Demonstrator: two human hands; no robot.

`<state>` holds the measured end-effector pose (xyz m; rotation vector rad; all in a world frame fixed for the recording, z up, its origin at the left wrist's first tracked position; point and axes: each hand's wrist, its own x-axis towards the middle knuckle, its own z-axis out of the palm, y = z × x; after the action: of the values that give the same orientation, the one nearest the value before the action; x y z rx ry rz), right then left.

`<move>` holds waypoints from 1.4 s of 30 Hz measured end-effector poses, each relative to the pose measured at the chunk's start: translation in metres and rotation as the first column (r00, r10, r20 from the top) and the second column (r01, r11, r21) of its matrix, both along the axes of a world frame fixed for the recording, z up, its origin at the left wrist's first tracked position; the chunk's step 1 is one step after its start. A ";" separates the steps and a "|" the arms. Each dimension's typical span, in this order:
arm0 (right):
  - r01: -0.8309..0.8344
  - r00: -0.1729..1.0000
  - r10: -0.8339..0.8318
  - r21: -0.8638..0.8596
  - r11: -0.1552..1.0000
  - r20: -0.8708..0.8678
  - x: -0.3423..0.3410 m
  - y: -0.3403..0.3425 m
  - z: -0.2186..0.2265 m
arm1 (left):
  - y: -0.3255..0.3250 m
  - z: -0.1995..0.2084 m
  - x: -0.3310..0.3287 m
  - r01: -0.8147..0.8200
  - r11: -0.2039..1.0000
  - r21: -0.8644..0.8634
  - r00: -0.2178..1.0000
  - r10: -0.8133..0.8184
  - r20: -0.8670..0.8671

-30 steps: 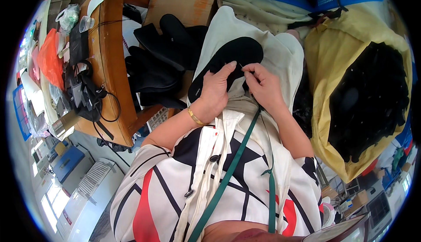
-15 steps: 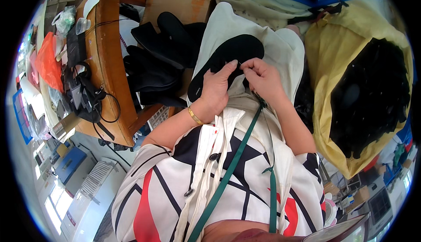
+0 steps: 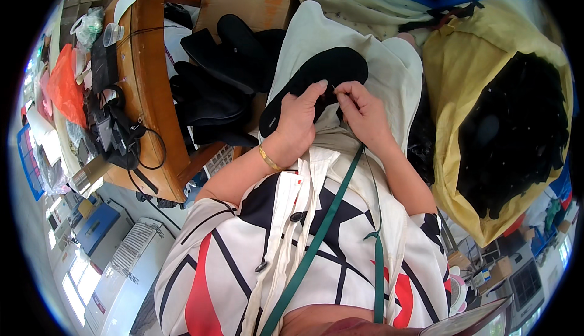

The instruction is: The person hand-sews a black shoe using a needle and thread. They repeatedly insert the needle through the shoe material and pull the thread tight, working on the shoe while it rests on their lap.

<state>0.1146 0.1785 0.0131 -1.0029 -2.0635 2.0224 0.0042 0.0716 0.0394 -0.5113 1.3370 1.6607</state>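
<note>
A black sole-shaped piece [image 3: 334, 67] lay aslant over the white cloth [image 3: 394, 83] on the person's lap, its rounded broad end toward the cloth's far edge and its other end toward the cloth's left edge, beside the left wrist. The left hand [image 3: 295, 115] held the piece by its near edge, the thumb stretched along the upper face and the other fingers mostly hidden beneath, so how tightly they gripped could not be told. The right hand [image 3: 368, 114] was close by at that same edge, thumb and forefinger drawn narrow in a pinch on something thin that caught a little light; whether it was a needle, a thread end or a scrap was too small to tell. The step in hand looked like fine fingertip work at one spot on the edge, between the two thumbs. The next move seemed to call for a firm left hold, with the piece kept flat, and a small, careful motion of the right fingertips, clear of the left thumb. More black pieces [image 3: 218, 74] were heaped between the right edge of the wooden table [image 3: 153, 101] and the lap, in front of a cardboard box [image 3: 243, 6]. Beyond the cloth's right edge, a yellow bag [image 3: 449, 101] gaped, with black material [image 3: 511, 135] inside its rim.
</note>
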 end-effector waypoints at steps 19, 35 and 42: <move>-0.023 0.994 0.073 0.526 0.850 -0.076 -0.006 0.025 0.039 | -0.001 -0.011 -0.003 0.476 0.858 -0.193 0.590 -0.473 -0.654; 0.302 0.756 -0.654 -0.863 0.405 -0.042 0.100 0.028 -0.025 | 0.045 -0.018 -0.011 0.832 0.391 -0.392 -0.086 -0.607 -0.790; 0.497 0.275 -0.961 -0.856 0.140 0.002 0.149 0.074 -0.045 | 0.009 -0.031 -0.002 0.811 0.512 -0.283 0.242 -0.734 -0.634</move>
<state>0.2634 0.2524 -0.0317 -0.9976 -0.0608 1.9794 0.0021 0.0807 0.0082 0.9116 1.6035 0.9926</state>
